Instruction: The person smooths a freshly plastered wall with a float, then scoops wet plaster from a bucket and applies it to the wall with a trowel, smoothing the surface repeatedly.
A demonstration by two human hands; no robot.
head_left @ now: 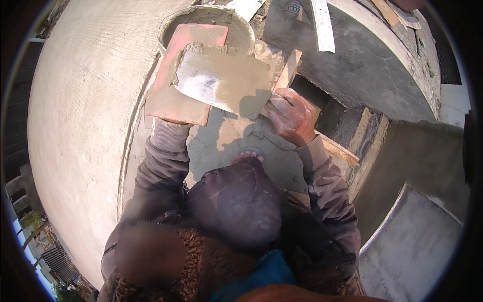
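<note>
I have room over the slab's (226,135) middle; the bucket (166,22) blocks its far edge, my knee (236,206) the near, a plank (341,151) the right.

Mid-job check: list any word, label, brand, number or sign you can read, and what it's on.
Pale item with blue print at the top edge: too small and blurred to quote.
No lettering shows on the trowel, the red board or the bucket.
</note>
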